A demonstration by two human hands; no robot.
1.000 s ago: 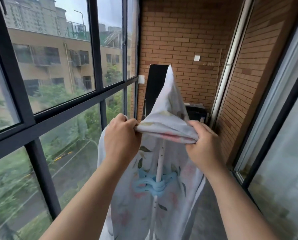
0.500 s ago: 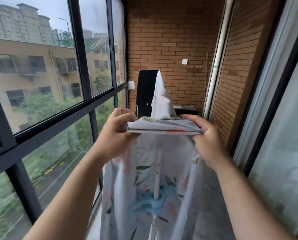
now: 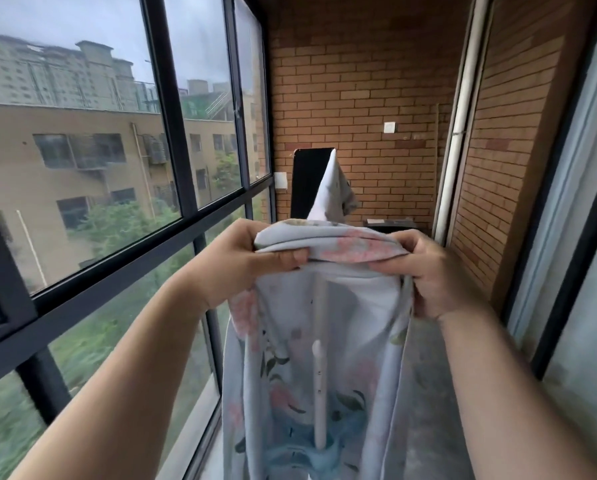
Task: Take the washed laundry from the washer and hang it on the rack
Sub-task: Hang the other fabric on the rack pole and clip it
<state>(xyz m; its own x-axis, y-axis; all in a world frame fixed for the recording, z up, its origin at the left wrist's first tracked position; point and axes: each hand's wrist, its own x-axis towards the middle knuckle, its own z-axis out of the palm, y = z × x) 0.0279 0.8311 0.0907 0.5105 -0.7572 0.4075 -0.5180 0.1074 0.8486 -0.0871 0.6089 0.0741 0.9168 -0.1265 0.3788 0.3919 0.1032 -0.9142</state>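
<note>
The left hand and right hand each pinched an end of the folded top edge of the floral cloth, the rest hanging below them by the rack pole; it looked light, limp and probably damp, best held along that edge.

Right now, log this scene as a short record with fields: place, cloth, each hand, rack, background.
place: glazed balcony, window frame on the left, brick wall ahead
cloth: floral cloth, top edge bunched between both hands, the rest hanging down; a far part rises to a peak
left: left hand grips the bunched edge's left end
right: right hand pinches its right end
rack: white pole upright below the hands, between the hanging sides
background: black panel standing at the brick wall
</note>
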